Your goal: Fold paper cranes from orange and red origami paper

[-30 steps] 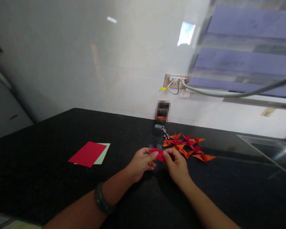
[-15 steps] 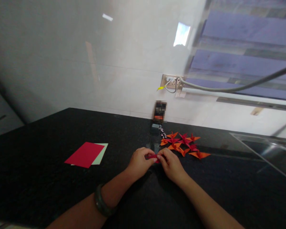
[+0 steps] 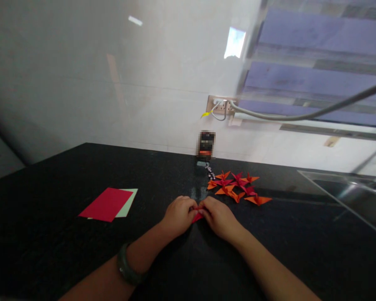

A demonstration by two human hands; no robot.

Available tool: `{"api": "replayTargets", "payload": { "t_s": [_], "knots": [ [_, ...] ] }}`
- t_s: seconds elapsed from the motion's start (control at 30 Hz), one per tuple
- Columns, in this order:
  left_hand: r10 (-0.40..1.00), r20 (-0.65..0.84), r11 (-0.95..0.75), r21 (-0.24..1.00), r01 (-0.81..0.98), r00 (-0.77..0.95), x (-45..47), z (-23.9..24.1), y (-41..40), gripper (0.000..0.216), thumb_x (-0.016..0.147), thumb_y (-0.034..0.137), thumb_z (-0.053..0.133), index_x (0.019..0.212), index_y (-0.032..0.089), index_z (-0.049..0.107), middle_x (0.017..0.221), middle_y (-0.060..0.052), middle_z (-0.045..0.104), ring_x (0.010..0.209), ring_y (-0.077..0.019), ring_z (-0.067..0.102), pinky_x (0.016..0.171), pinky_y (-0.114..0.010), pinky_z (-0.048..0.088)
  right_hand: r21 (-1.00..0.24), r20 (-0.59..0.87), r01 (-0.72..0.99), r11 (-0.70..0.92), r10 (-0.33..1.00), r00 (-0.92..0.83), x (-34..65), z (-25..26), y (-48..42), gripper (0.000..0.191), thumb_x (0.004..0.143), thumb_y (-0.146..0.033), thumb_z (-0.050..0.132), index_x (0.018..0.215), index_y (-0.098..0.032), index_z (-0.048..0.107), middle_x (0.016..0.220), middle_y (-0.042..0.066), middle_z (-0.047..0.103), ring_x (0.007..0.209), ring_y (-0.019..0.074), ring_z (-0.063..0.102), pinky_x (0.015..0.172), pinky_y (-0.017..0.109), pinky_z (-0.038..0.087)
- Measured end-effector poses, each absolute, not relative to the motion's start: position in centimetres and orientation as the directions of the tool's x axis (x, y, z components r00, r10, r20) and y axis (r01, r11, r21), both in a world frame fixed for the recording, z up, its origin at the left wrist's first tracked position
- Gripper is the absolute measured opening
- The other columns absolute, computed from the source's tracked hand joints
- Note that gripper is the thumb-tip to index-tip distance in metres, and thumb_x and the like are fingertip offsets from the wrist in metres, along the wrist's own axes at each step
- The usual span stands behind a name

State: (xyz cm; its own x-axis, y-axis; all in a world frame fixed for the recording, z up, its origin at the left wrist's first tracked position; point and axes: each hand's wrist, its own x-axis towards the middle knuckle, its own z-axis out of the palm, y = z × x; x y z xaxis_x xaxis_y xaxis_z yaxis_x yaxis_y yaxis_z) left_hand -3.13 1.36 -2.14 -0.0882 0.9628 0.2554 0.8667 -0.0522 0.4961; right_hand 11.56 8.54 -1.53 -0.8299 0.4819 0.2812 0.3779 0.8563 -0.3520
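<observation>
A small piece of folded red paper (image 3: 198, 216) is pinched between my two hands, just above or on the dark countertop. My left hand (image 3: 181, 214), below a wrist with a dark bangle (image 3: 127, 265), grips its left side with thumb and fingers. From the right, my right hand (image 3: 217, 215) pinches the other side, its fingertips almost meeting the left ones. Fingers hide most of the paper's folds. Just beyond my right hand lies a group of several orange and red origami cranes (image 3: 238, 180).
Red paper sheets (image 3: 106, 204) lie over a pale green sheet (image 3: 130, 205) at left. A phone-like object (image 3: 206, 145), blurred out, leans on the wall with a beaded strap (image 3: 210, 172). A sink (image 3: 347, 192) is at right; a socket with cables (image 3: 221, 104) is above.
My hands have drawn closer together on the folded red paper, and more of it shows below the fingers. The whole view has shifted slightly; the cranes and sheets stay put.
</observation>
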Motion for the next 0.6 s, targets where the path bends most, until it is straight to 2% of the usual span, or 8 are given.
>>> {"api": "replayTargets", "payload": {
  "t_s": [0.23,0.3,0.43,0.57,0.6],
  "knots": [
    [0.968,0.211,0.015,0.490,0.872,-0.135,-2.5,-1.2,1.0,0.015,0.072,0.017,0.051,0.073,0.019,0.066,0.075,-0.004,0.062,0.071,-0.0164,0.057,0.063,-0.026,0.041,-0.147,0.216,0.464,0.873,0.486,-0.846,11.2,-1.1,8.1,0.016,0.085,-0.015,0.040,0.082,-0.016,0.056,0.081,0.006,0.059,0.079,0.0172,0.055,0.069,0.025,0.039],
    [0.969,0.201,0.028,0.483,0.875,-0.141,-2.3,-0.9,1.0,0.013,0.071,0.018,0.053,0.072,0.019,0.066,0.078,-0.004,0.063,0.072,-0.0172,0.057,0.064,-0.026,0.041,-0.122,0.205,0.467,0.876,0.483,-0.851,11.2,-0.7,7.8,0.016,0.085,-0.015,0.041,0.084,-0.016,0.057,0.082,0.006,0.059,0.080,0.0172,0.055,0.069,0.025,0.038],
    [0.981,0.153,0.034,0.467,0.884,-0.119,-1.6,-0.4,0.0,0.011,0.071,0.024,0.055,0.068,0.021,0.064,0.069,-0.003,0.063,0.065,-0.0173,0.057,0.058,-0.026,0.040,-0.116,0.187,0.448,0.886,0.463,-0.867,12.3,0.0,6.5,0.015,0.084,-0.016,0.043,0.080,-0.015,0.057,0.081,0.006,0.059,0.080,0.0159,0.055,0.070,0.024,0.038],
    [0.987,0.157,-0.024,0.396,0.918,-0.042,-0.2,-0.4,-3.7,0.015,0.075,0.023,0.051,0.067,0.020,0.063,0.071,-0.005,0.063,0.072,-0.0203,0.057,0.065,-0.029,0.040,-0.051,0.240,0.411,0.910,0.411,-0.880,14.5,-0.6,3.2,0.018,0.086,-0.019,0.041,0.081,-0.016,0.059,0.082,0.007,0.059,0.080,0.0171,0.052,0.069,0.025,0.039],
    [0.981,0.192,-0.085,0.311,0.947,0.024,0.3,-0.7,-4.9,0.018,0.078,0.021,0.048,0.068,0.019,0.062,0.073,-0.006,0.064,0.073,-0.0205,0.057,0.066,-0.030,0.041,-0.029,0.251,0.414,0.910,0.407,-0.878,15.1,-1.0,2.1,0.018,0.086,-0.018,0.042,0.080,-0.016,0.059,0.082,0.007,0.059,0.078,0.0175,0.051,0.068,0.026,0.039]
  ]
}}
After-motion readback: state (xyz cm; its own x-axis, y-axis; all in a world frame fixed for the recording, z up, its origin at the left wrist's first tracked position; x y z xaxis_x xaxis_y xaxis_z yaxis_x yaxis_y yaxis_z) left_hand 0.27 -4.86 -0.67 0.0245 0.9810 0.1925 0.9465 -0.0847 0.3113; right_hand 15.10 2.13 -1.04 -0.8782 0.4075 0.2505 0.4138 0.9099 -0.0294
